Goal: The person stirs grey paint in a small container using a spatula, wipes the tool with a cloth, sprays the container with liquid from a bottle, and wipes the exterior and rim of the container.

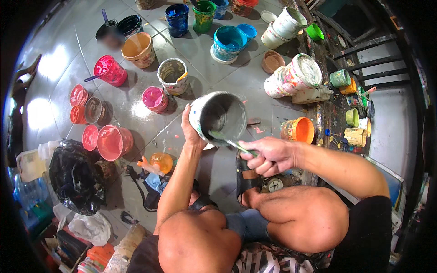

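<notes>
A paint-smeared white bucket (196,113) is tilted in mid-air before my knees, its mouth turned toward me and its inside coated grey. My left hand (192,129) grips it by the left side, fingers behind the wall and thumb along the rim. Closed around a thin green-handled tool (233,143), my right hand (268,157) is just outside the near right rim. The far end of that tool goes into the bucket against the inner wall; whether it is a spatula or a spoon I cannot tell.
Open paint tubs stand around on grey tiles: a pink tub (155,99), a grey-rimmed tub (174,77), an orange tub (298,130) and a blue tub (229,43). A black plastic bag (76,177) lies left, near an orange spray bottle (160,163). Stacked white buckets (295,75) stand right.
</notes>
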Action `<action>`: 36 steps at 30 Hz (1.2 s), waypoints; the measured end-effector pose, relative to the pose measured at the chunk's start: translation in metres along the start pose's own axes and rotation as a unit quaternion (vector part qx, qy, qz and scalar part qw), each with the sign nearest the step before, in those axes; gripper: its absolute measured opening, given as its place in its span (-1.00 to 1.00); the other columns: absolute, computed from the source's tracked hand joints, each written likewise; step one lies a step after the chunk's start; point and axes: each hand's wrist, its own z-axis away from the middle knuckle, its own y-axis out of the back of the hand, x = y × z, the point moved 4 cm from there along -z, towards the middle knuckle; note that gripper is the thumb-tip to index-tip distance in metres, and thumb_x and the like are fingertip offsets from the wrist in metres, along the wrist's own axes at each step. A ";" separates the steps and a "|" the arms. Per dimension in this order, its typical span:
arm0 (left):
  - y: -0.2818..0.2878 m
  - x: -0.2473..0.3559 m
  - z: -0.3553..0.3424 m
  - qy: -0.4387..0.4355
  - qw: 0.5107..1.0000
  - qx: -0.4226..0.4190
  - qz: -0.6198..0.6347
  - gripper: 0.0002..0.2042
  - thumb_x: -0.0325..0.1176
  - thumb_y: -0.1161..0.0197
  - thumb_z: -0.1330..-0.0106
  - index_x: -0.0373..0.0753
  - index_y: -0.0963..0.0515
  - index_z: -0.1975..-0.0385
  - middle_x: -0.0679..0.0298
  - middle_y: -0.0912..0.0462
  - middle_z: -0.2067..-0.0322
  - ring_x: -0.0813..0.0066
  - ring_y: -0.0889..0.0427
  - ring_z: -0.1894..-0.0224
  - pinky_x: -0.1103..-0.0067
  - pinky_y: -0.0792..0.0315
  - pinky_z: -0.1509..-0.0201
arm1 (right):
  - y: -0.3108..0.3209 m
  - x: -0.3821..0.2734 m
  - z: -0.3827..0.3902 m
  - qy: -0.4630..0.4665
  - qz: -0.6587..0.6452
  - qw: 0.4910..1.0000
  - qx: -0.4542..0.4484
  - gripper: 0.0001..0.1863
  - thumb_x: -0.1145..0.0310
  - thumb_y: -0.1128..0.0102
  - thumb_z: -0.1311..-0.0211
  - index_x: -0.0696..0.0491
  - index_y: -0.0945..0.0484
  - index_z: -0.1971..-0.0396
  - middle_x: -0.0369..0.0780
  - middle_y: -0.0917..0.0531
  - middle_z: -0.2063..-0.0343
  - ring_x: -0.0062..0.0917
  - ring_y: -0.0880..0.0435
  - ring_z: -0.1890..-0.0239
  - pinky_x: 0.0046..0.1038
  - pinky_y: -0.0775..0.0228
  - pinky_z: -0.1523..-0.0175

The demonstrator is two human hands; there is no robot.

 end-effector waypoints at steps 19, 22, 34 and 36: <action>-0.005 -0.010 0.009 0.100 0.994 0.023 0.028 -0.29 0.27 0.13 -0.49 -0.25 -0.40 -0.33 0.07 -0.52 -0.25 0.07 -0.50 -0.27 0.13 -0.28 -0.44 | -0.063 -0.041 0.063 0.191 0.862 0.133 0.451 -0.60 0.12 0.14 -0.56 0.12 -0.55 0.27 -0.16 -0.54 0.53 -0.29 -0.49 0.47 -0.25 -0.29 0.35; -0.002 -0.012 0.006 0.078 0.996 0.031 0.000 -0.39 0.13 0.08 -0.51 -0.27 -0.45 -0.28 0.08 -0.59 -0.18 0.15 -0.57 -0.22 0.18 -0.34 -0.41 | -0.055 -0.059 0.060 0.181 0.859 0.141 0.458 -0.58 0.13 0.15 -0.56 0.15 -0.57 0.28 -0.10 -0.58 0.49 -0.19 -0.54 0.40 -0.18 -0.34 0.27; 0.010 -0.010 0.005 0.025 0.999 0.021 -0.020 -0.46 0.03 0.02 -0.49 -0.33 -0.47 -0.20 0.03 -0.61 -0.12 0.14 -0.62 -0.14 0.23 -0.45 -0.31 | -0.040 -0.049 0.034 0.170 0.788 0.520 0.281 -0.55 0.15 0.06 -0.51 0.19 -0.65 0.40 0.11 -0.68 0.41 0.09 -0.67 0.26 0.03 -0.50 0.08; 0.004 -0.014 0.007 0.064 0.997 -0.002 0.031 -0.42 0.08 0.10 -0.51 -0.29 -0.45 -0.27 0.04 -0.57 -0.19 0.12 -0.58 -0.19 0.21 -0.44 -0.32 | -0.051 -0.077 0.051 0.159 0.780 0.469 0.382 -0.53 0.09 0.00 -0.48 0.18 -0.66 0.40 0.08 -0.67 0.47 0.08 -0.68 0.32 0.01 -0.52 0.21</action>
